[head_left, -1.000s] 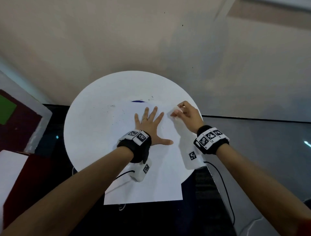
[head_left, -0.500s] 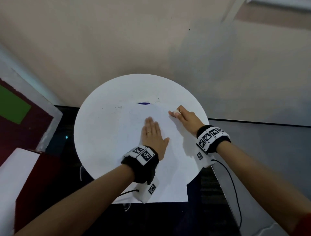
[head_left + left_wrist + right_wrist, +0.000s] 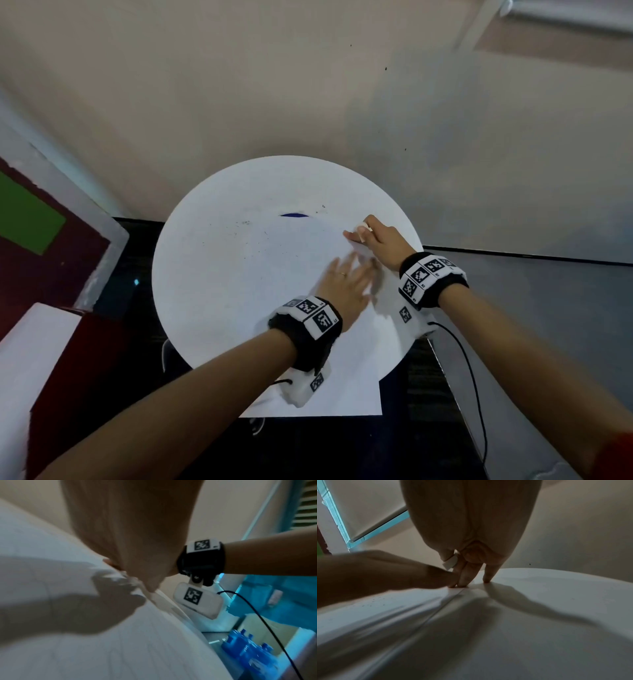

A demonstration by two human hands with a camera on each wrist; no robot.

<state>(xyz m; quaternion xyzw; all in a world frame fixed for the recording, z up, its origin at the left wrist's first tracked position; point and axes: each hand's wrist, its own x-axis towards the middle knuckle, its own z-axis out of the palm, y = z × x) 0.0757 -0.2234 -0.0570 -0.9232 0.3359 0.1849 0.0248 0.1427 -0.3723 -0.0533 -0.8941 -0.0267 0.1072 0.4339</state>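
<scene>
A white sheet of paper (image 3: 308,387) lies on a round white table (image 3: 212,274), its near edge hanging over the table's front. My left hand (image 3: 346,281) lies flat on the sheet, fingers straight and together, blurred with motion, close beside my right wrist. My right hand (image 3: 363,236) presses its fingertips (image 3: 467,580) down at the far end of a fold line (image 3: 436,612) in the paper. Its thumb pinches a small white piece (image 3: 451,562) against the forefinger. The left hand (image 3: 385,572) reaches up to those fingertips.
A dark blue mark (image 3: 294,215) shows just past the sheet's far edge. A beige wall rises behind the table. A dark red and white panel (image 3: 51,274) stands to the left, dark floor lies below, and cables (image 3: 476,394) hang from the wrist cameras.
My left hand closed its spread fingers and slid right across the sheet toward my right hand. The right hand lowered its fingertips onto the paper and stayed near the far right edge.
</scene>
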